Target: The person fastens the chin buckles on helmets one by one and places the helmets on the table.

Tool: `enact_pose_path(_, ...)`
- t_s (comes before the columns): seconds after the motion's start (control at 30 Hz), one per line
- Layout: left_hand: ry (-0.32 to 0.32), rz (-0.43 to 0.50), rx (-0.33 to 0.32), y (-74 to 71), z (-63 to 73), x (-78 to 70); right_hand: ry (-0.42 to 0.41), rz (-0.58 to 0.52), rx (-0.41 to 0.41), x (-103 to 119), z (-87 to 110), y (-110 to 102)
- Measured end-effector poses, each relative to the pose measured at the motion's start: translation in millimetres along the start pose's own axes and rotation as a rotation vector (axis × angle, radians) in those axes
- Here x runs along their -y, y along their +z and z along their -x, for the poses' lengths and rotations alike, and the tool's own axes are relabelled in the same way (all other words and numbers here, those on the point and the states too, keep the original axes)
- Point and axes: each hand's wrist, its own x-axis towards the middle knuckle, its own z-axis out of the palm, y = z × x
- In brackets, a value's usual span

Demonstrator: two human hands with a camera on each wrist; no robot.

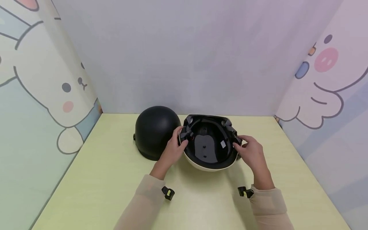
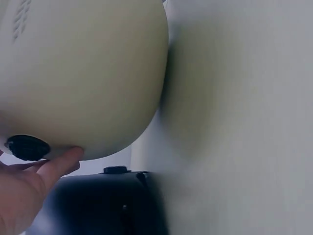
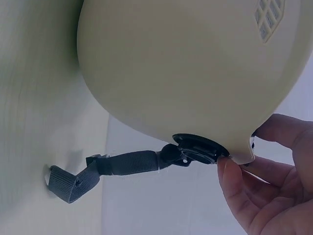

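A cream helmet (image 1: pixel 211 168) lies with its opening turned up toward me, showing a black lining (image 1: pixel 205 148) with a small white label (image 1: pixel 223 144). My left hand (image 1: pixel 172 150) grips its left rim, thumb inside and fingers outside, by a round black fitting (image 2: pixel 27 148). On the opposite rim my right hand (image 1: pixel 253 154) pinches the edge beside another black fitting (image 3: pixel 200 148). From that fitting a dark webbing strap (image 3: pixel 129 163) hangs toward the table. Whether the shell touches the tabletop I cannot tell. Just left of my left hand, a black helmet (image 1: pixel 156 132) sits dome up.
The pale yellow-green table (image 1: pixel 100 188) reaches back to a plain light curtain (image 1: pixel 184 57). Cartoon-printed panels flank it, one on the left (image 1: pixel 37 95) and one on the right (image 1: pixel 345 127). Small black devices sit at the left cuff (image 1: pixel 168 193) and right cuff (image 1: pixel 245 192).
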Motion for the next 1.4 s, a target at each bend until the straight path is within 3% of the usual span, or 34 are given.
enact_pose_path(0.27,0.002,-0.150,0.055,-8.9,-13.7,-17.6,-0.024,-0.003,-0.010,3,-0.7,3)
enact_pose_path(0.5,-0.104,-0.291,0.135,-9.3,-22.9,-27.2,-0.029,-0.007,-0.004,5,1.5,7)
enact_pose_path(0.7,-0.132,-0.376,0.171,-10.6,-27.3,-33.8,-0.035,-0.015,-0.016,2,2.6,8)
enact_pose_path(0.93,-0.170,-0.383,0.173,-12.2,-30.0,-33.4,-0.041,-0.013,-0.019,-2,3.2,9)
enact_pose_path(1.13,-0.145,-0.348,0.151,-13.2,-29.6,-30.5,-0.057,-0.015,-0.037,-6,1.5,8)
enact_pose_path(1.4,-0.109,-0.307,0.182,-21.0,-30.0,-27.5,-0.039,-0.014,-0.029,-8,3.3,7)
